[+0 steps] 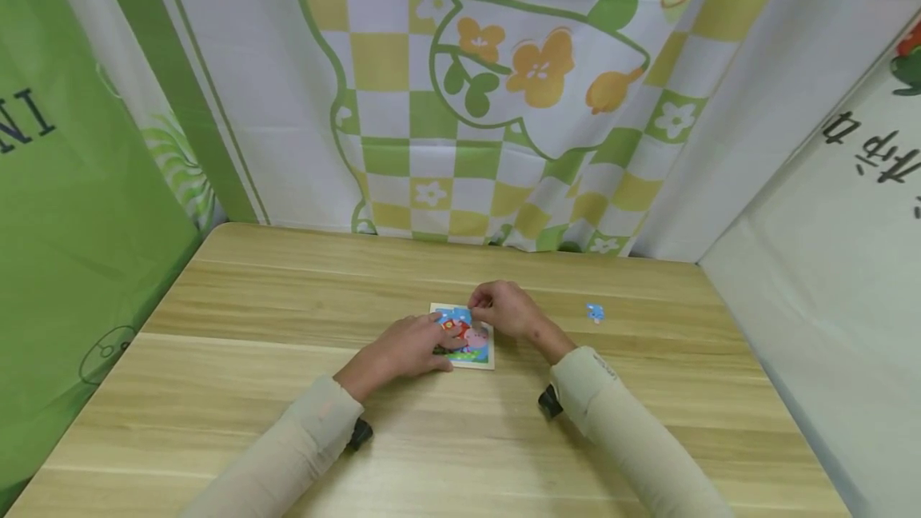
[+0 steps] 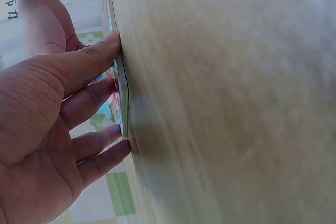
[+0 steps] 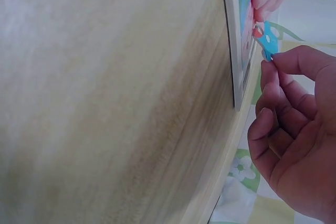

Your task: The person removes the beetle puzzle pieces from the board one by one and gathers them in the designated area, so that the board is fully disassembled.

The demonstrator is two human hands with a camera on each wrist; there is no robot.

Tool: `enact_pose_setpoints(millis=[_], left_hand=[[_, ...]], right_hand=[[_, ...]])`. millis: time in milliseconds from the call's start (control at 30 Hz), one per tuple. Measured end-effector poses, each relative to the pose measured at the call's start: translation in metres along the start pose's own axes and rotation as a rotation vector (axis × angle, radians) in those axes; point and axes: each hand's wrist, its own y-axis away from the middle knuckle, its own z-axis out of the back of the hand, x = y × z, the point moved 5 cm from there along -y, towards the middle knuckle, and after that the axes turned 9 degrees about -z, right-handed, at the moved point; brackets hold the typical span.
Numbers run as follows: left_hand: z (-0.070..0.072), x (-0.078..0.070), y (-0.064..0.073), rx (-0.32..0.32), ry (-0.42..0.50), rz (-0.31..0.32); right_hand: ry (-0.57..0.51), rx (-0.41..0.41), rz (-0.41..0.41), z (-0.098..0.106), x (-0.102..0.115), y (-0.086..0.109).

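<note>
A small jigsaw puzzle board [image 1: 471, 366] with a colourful cartoon picture and a pale frame lies on the table. My left hand [image 1: 413, 346] rests on its left part, fingers spread over the picture and the thumb at the front edge, hiding some of the picture. In the right wrist view, my right hand [image 3: 294, 124] pinches a blue puzzle piece [image 3: 270, 43] between thumb and index finger. The piece is tilted up over the board's far part, and its lower end is close to the left fingertips.
Another blue puzzle piece [image 1: 595, 312] lies apart on the wooden table [image 1: 647, 390], to the right of the right hand. A patterned curtain [image 1: 460, 142] hangs along the table's far edge, with a green cloth [image 1: 65, 222] on the left and a white one [image 1: 842, 262] on the right.
</note>
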Motion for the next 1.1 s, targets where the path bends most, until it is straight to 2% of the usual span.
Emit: enact_pose_setpoints(millis=[267, 500, 700, 1100], left_hand=[[0.000, 0.000, 0.001, -0.007, -0.010, -0.018], [0.001, 0.000, 0.000, 0.008, -0.009, -0.001], [0.000, 0.000, 0.001, 0.018, 0.013, 0.012], [-0.002, 0.000, 0.000, 0.031, -0.012, 0.020]], right_hand=[[-0.038, -0.003, -0.022, 0.004, -0.001, 0.001], [-0.044, -0.012, -0.060, 0.020, -0.011, 0.007], [-0.038, -0.012, -0.084, 0.035, -0.022, 0.013], [0.021, 0.016, -0.115, 0.065, -0.054, 0.020]])
